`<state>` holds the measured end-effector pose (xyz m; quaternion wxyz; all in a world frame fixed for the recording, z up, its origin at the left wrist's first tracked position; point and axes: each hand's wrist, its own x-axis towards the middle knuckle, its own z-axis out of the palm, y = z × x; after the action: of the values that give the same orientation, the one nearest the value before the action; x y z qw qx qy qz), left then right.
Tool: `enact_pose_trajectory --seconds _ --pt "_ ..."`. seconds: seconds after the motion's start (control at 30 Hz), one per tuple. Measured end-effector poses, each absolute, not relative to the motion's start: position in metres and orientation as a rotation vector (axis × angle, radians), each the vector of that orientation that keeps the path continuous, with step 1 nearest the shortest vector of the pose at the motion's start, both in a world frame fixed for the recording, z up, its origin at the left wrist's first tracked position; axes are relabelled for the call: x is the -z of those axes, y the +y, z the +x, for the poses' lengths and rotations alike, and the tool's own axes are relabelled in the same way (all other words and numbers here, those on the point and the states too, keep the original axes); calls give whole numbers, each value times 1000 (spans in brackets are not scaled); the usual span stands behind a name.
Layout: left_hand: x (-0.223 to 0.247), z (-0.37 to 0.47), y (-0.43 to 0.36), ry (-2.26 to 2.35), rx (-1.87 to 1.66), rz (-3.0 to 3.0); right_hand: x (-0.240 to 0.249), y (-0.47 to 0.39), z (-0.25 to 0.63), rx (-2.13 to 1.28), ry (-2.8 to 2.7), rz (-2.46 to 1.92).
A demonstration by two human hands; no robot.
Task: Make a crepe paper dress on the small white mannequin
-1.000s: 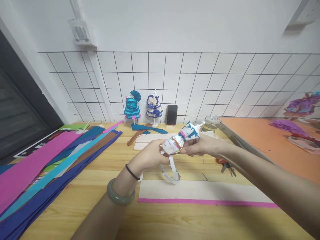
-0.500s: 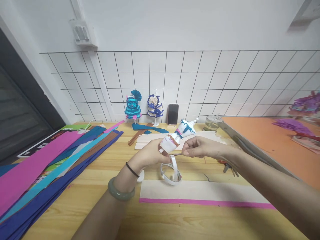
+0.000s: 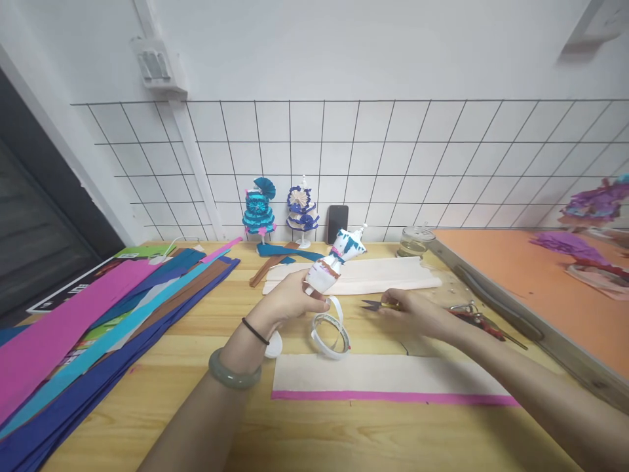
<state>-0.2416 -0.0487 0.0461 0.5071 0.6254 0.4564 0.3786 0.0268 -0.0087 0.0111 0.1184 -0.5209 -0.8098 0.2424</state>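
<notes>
strips at left, phone against back wall, jar right of phone

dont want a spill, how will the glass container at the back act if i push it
The glass container holds yellowish liquid that would probably slosh. Its wide, low shape suggests it would slide before tipping. The clear, glassy walls look breakable if knocked.

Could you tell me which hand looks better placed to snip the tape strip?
Probably the right hand: it holds the scissors, blades toward the tape strip, while the left hand grips the mannequin.
</notes>
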Motion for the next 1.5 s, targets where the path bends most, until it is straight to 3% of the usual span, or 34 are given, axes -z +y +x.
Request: enact_pose_trajectory --seconds 0.17,0.3,0.5,0.73,1.07,1.5 --pt "-46 -242 -49 1123 -919 1522 21 -9 44 -343 -2600 -1419" --pt "-45 -243 -48 1117 -959 1540 19 -21 30 7 -2640 -1278" --pt "-47 -244 -48 1167 -981 1543 5 -59 -28 -445 -2701 -849" --pt "-57 -256 -49 1263 -1072 1478 15 -56 -38 -117 -2850 -847" --pt "-67 -260 -53 1219 -1074 1522 -11 -97 36 112 -2810 -837" --pt "-60 -256 -51 1361 -985 1554 -3 -87 138 433 -2755 -1076"
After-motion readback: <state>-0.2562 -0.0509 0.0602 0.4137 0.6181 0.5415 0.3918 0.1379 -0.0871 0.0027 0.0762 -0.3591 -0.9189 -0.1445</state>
